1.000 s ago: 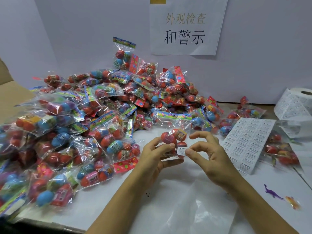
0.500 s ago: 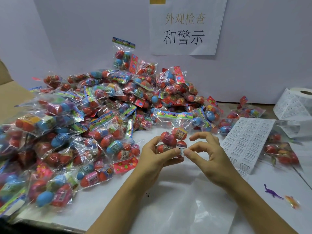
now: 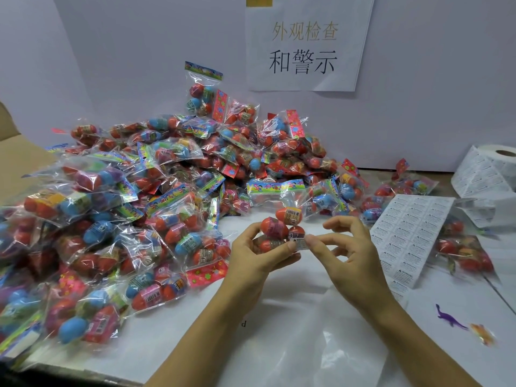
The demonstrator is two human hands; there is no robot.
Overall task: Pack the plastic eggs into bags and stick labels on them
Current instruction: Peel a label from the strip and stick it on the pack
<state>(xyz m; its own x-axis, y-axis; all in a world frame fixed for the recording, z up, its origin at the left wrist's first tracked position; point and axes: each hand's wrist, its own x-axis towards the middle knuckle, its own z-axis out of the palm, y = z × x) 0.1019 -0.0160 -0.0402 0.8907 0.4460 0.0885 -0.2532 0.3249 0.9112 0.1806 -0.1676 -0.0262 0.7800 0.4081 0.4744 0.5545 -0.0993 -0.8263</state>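
Note:
My left hand (image 3: 258, 254) grips a clear bag of red plastic eggs (image 3: 280, 227) above the white table, its header card pointing away from me. My right hand (image 3: 344, 247) is just right of the bag, and its thumb and forefinger press a small white warning label (image 3: 301, 243) against the bag's lower right side. A sheet of the same labels (image 3: 409, 236) lies flat to the right of my right hand.
A big heap of filled egg bags (image 3: 156, 191) covers the left and back of the table. A label roll (image 3: 491, 169) stands at far right, with more bags (image 3: 463, 255) beside the sheet. A purple toy dinosaur (image 3: 450, 318) and an orange one (image 3: 483, 334) lie near right.
My left hand has turned the bag slightly and the eggs sit a little higher. My right fingers have closed in onto the label at the bag's side.

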